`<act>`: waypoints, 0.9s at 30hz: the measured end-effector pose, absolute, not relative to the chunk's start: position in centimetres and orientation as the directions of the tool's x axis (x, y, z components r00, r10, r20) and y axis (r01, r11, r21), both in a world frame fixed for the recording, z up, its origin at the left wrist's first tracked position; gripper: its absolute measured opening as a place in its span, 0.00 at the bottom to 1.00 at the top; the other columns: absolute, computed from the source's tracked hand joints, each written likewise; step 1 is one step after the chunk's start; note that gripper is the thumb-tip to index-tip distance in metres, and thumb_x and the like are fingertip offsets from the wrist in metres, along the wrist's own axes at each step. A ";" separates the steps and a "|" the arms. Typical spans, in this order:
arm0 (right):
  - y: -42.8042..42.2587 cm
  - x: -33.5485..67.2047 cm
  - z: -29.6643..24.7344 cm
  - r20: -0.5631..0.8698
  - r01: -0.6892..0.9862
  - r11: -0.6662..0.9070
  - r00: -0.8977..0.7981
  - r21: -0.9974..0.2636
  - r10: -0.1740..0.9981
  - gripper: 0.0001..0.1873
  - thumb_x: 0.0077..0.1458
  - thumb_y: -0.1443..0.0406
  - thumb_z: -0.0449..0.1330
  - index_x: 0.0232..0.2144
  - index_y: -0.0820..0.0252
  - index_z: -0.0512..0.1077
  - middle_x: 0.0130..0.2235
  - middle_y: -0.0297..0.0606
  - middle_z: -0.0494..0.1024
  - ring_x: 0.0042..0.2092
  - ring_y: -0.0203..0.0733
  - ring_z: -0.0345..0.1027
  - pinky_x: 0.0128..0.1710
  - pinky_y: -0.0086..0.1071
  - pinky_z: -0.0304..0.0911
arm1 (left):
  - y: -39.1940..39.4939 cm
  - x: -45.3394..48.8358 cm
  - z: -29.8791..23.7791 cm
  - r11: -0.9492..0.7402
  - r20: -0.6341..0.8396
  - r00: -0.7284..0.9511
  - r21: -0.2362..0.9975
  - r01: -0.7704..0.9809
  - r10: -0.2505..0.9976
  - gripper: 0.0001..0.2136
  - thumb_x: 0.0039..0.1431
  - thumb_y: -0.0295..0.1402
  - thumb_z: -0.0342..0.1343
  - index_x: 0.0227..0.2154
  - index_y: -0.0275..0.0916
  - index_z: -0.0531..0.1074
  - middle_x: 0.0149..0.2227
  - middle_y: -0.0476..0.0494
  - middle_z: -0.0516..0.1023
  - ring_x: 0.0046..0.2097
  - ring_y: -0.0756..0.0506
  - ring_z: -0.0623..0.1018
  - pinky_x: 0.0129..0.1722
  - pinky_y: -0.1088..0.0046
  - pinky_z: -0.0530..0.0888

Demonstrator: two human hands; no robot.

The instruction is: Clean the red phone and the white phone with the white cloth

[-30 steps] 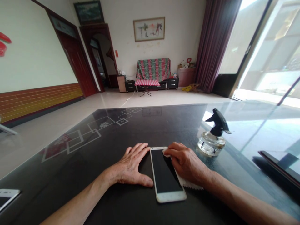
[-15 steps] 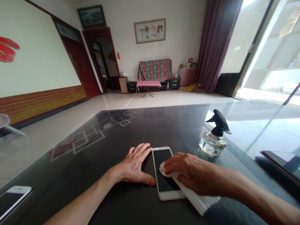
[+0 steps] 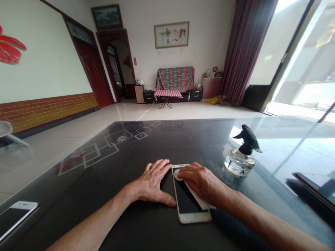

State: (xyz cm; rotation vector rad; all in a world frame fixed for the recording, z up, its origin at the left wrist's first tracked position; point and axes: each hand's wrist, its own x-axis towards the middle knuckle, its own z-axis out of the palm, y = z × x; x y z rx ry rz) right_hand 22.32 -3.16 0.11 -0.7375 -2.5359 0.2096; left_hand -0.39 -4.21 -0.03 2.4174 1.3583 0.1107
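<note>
On the dark worktop [image 3: 125, 223] a white phone [image 3: 188, 205] lies face up near the front edge, the left hand [image 3: 154, 183] spread flat against its left side while the right hand [image 3: 200, 181] presses a white cloth [image 3: 195, 195] onto its far end, a spray bottle [image 3: 239, 157] standing to the right.

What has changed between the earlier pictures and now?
The right hand, holding the white cloth, slid down the phone screen toward the person and has come back up to its far end. Nothing was taken or let go. The left hand stays flat on the table beside the phone; the phone and spray bottle did not move.
</note>
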 end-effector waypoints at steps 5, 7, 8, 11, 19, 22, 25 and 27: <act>-2.2 21.8 -0.2 0.439 0.510 0.824 -0.699 -0.249 0.565 0.13 0.60 0.72 0.50 0.40 0.58 0.73 0.39 0.38 0.78 0.42 0.39 0.70 0.45 0.32 0.62 | -4.0 -0.5 -0.4 -0.474 -0.105 0.539 0.357 0.805 0.836 0.52 0.37 0.64 0.55 0.64 0.44 0.45 0.67 0.39 0.40 0.66 0.31 0.41 0.60 0.41 0.43; -2.0 21.6 -0.3 0.437 0.532 0.814 -0.691 -0.234 0.577 0.14 0.60 0.72 0.50 0.41 0.59 0.73 0.41 0.39 0.78 0.42 0.39 0.69 0.45 0.32 0.62 | -4.0 -0.6 -0.4 -0.474 -0.106 0.540 0.358 0.804 0.835 0.53 0.37 0.64 0.55 0.64 0.44 0.45 0.67 0.39 0.39 0.66 0.31 0.41 0.60 0.41 0.42; -2.0 21.5 -0.3 0.429 0.543 0.810 -0.691 -0.222 0.581 0.14 0.60 0.72 0.50 0.42 0.59 0.73 0.42 0.40 0.77 0.42 0.39 0.69 0.45 0.33 0.61 | -4.0 -0.6 -0.4 -0.475 -0.105 0.540 0.357 0.804 0.835 0.53 0.37 0.64 0.55 0.64 0.44 0.45 0.67 0.39 0.39 0.66 0.31 0.41 0.60 0.42 0.42; -2.1 21.5 0.1 0.385 0.543 0.818 -0.725 -0.189 0.571 0.15 0.59 0.73 0.49 0.44 0.60 0.72 0.44 0.42 0.76 0.41 0.40 0.69 0.45 0.34 0.61 | -4.1 -0.5 -0.2 -0.475 -0.101 0.538 0.355 0.806 0.837 0.53 0.37 0.65 0.55 0.63 0.43 0.46 0.67 0.38 0.40 0.66 0.31 0.41 0.60 0.42 0.42; -2.9 21.7 1.4 0.322 0.446 0.868 -0.807 -0.217 0.495 0.15 0.57 0.75 0.49 0.38 0.58 0.72 0.40 0.39 0.77 0.42 0.39 0.68 0.45 0.34 0.61 | -4.2 -0.5 0.1 -0.476 -0.104 0.539 0.352 0.806 0.836 0.52 0.37 0.64 0.56 0.63 0.43 0.46 0.67 0.37 0.40 0.66 0.32 0.42 0.60 0.43 0.43; -2.9 21.6 1.1 0.366 0.479 0.852 -0.770 -0.210 0.523 0.14 0.57 0.74 0.50 0.38 0.59 0.72 0.40 0.39 0.77 0.41 0.40 0.68 0.44 0.34 0.62 | -4.1 -0.6 -0.2 -0.476 -0.095 0.540 0.362 0.801 0.836 0.52 0.38 0.63 0.56 0.64 0.44 0.45 0.67 0.38 0.41 0.66 0.32 0.42 0.60 0.44 0.43; -2.6 21.4 0.6 0.388 0.500 0.844 -0.751 -0.194 0.534 0.13 0.57 0.74 0.50 0.38 0.59 0.72 0.39 0.40 0.77 0.41 0.40 0.68 0.43 0.33 0.62 | -4.1 -0.6 -0.2 -0.480 -0.089 0.544 0.370 0.796 0.834 0.51 0.38 0.62 0.57 0.64 0.45 0.45 0.67 0.39 0.41 0.66 0.32 0.41 0.60 0.44 0.43; -2.4 21.3 0.4 0.392 0.496 0.847 -0.753 -0.190 0.529 0.14 0.57 0.74 0.50 0.40 0.59 0.72 0.39 0.40 0.77 0.41 0.40 0.68 0.44 0.33 0.62 | -4.1 -0.6 -0.2 -0.479 -0.095 0.545 0.370 0.796 0.833 0.51 0.39 0.62 0.56 0.64 0.44 0.45 0.67 0.39 0.40 0.66 0.32 0.41 0.60 0.43 0.42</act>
